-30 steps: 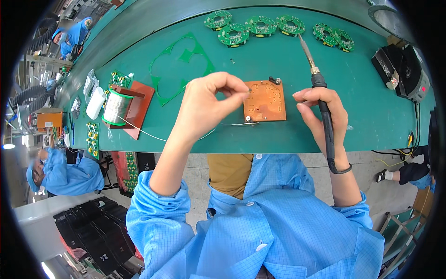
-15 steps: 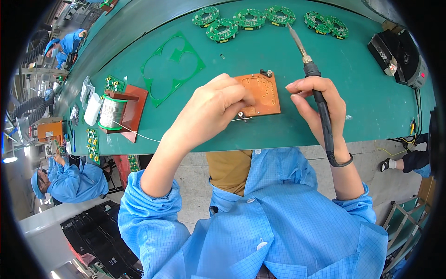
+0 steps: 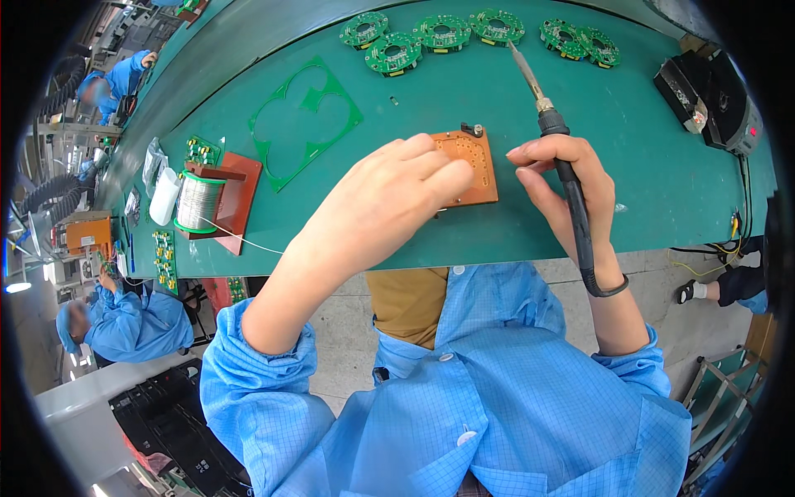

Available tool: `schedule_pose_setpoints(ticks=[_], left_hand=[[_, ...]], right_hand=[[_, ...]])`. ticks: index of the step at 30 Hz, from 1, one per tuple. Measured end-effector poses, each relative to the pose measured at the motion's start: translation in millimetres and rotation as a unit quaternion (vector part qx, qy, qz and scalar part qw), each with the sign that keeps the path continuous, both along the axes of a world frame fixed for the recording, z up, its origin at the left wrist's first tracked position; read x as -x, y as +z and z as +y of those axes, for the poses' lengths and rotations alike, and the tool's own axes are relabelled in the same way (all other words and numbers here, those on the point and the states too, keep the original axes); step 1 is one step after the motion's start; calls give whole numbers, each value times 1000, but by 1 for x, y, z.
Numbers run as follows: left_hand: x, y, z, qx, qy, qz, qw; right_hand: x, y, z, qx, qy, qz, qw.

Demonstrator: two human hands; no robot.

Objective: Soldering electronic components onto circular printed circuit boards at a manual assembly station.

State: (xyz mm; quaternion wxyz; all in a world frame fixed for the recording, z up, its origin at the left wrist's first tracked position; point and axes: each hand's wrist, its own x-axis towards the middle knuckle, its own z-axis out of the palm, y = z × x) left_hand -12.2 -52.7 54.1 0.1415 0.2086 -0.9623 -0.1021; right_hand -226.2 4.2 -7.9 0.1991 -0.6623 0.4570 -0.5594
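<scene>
My right hand (image 3: pixel 571 195) grips a black-handled soldering iron (image 3: pixel 551 124), its metal tip pointing away toward the far round boards. My left hand (image 3: pixel 389 203) rests with fingers together over the left edge of an orange-brown fixture board (image 3: pixel 472 161) on the green mat, pinching a thin solder wire (image 3: pixel 248 243) that runs off left to the spool. A small dark part sits on the fixture's far corner. The fixture's near-left part is hidden under my fingers.
Several round green circuit boards (image 3: pixel 439 33) lie along the far edge. A green cut-out panel frame (image 3: pixel 302 120) lies left of centre. A solder spool (image 3: pixel 199 201) on a red stand sits at left. A black soldering station (image 3: pixel 712 95) stands at right. Other people in blue work at left.
My left hand dropped from a raised pinch onto the fixture's left edge. The right hand with the iron stayed beside the fixture. The view shifted slightly downward.
</scene>
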Motion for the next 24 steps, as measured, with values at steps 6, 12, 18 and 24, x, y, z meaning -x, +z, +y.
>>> schedule_pose_setpoints(ticks=[6,12,18,24], left_hand=[[8,6,3,56,-50,-62,995],[6,6,-3,9,-39,-35,999],[4,5,-6,6,-28,-59,998],[7,5,-4,14,-26,-65,997]], right_hand=[[-1,1,0,-4,-2,-1,1000],[-1,1,1,-7,-2,-7,1000],[-1,0,0,-7,-1,-6,1000],[-1,0,1,-14,2,-12,1000]])
